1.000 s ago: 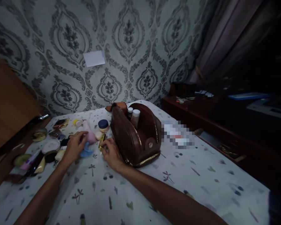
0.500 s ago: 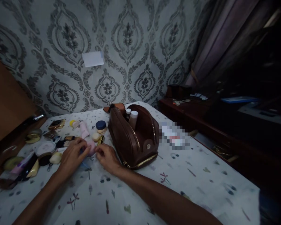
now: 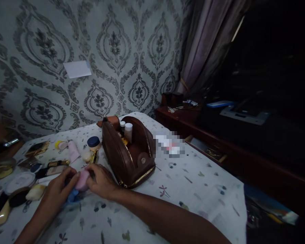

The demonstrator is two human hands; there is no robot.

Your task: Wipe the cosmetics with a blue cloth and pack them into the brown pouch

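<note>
Between my two hands is a small pink rounded item (image 3: 82, 180), its exact kind unclear. My left hand (image 3: 61, 188) has its fingers curled, with thumb and fingertips at the item's left side. The fingers of my right hand (image 3: 100, 180) are bent against its right side. Something blue and crumpled (image 3: 73, 196) lies just below, partly hidden by my left hand. To the right stands a brown toiletry bag (image 3: 117, 157), unzipped, with a white-capped bottle (image 3: 128, 133) inside. A navy-lidded jar (image 3: 94, 143) and a pale tube (image 3: 73, 150) lie beyond my hands.
Several cosmetics crowd the left, among them a clear round container (image 3: 20, 182), a black round lid (image 3: 21, 196) and a gold-and-black compact (image 3: 37, 148). A blurred-out white item (image 3: 169, 142) lies right of the bag. A dark desk (image 3: 178, 122) with a part-open drawer borders the table.
The view has turned right, so everything sits further left. More of the pink item shows between my hands, and the blue thing below it is plainer. The bag remains on the table.
</note>
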